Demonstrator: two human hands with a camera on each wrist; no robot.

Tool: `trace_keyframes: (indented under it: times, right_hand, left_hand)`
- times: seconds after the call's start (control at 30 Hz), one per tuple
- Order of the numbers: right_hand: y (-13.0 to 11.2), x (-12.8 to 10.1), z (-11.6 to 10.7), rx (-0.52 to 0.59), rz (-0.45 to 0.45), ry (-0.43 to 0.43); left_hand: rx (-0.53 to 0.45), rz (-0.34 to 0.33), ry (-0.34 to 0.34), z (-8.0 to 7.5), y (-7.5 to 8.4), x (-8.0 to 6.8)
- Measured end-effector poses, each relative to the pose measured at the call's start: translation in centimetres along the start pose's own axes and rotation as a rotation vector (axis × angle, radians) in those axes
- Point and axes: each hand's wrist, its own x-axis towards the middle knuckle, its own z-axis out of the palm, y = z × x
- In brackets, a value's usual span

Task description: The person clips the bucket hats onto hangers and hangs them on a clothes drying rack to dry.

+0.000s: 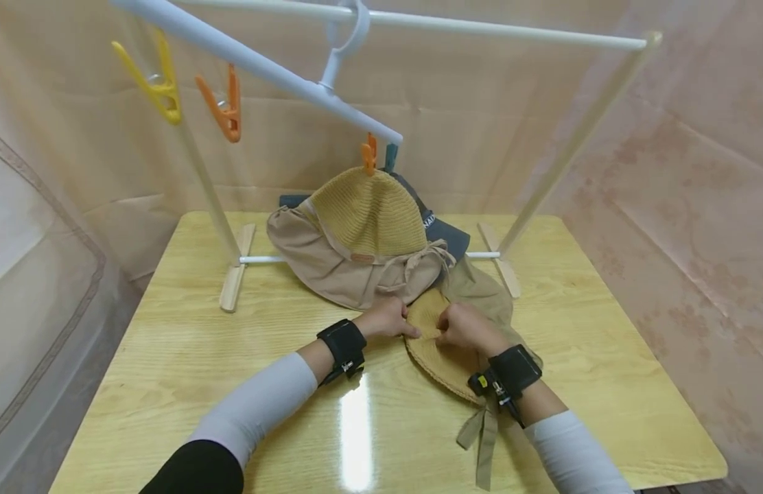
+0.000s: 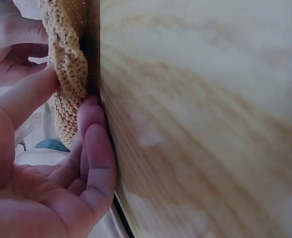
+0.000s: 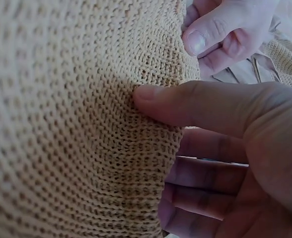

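A tan knitted sun hat (image 1: 440,367) with a khaki cloth part (image 1: 480,288) and tie ribbons (image 1: 486,439) lies on the table. My left hand (image 1: 386,319) pinches the hat's knitted edge, thumb above and fingers underneath, close to the tabletop in the left wrist view. Opposite it, my right hand (image 1: 471,328) pinches the knit as well; its thumb presses the upper face and its fingers sit behind the edge in the right wrist view. Just behind, a similar knitted hat (image 1: 369,213) with a beige brim hangs from an orange clothespin (image 1: 369,155).
A white hanger (image 1: 264,65) hooks over the rack's top bar (image 1: 505,29) above my hands. It carries a dark cap (image 1: 451,235) on a teal clothespin (image 1: 390,158), plus a yellow clothespin (image 1: 159,82) and another orange clothespin (image 1: 224,106) at left. Wooden feet (image 1: 233,281) support the rack.
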Motion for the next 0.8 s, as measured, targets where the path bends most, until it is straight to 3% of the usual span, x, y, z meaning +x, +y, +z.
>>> trace_keyframes:
  times: [0.17, 0.27, 0.43, 0.63, 0.8]
  right_hand:
    - [0.2, -0.4, 1.1, 0.021, 0.006, 0.017]
    - [0.0, -0.7, 1.6, 0.013, 0.001, 0.047]
    - [0.0, -1.2, 1.9, -0.012, 0.011, 0.057]
    - [0.0, -0.9, 1.3, -0.022, -0.003, 0.089]
    - [-0.3, -0.6, 0.9, -0.022, -0.025, 0.099]
  left_hand:
    - [0.021, -0.034, -0.029, 1.0, 0.0, 0.2]
    - [0.055, -0.037, 0.015, 1.5, 0.0, 0.2]
    - [0.175, 0.023, 0.06, 2.1, 0.1, 0.3]
    - [0.099, 0.022, 0.048, 1.4, 0.3, 0.4]
    - [0.101, 0.032, 0.008, 0.4, 0.3, 0.2]
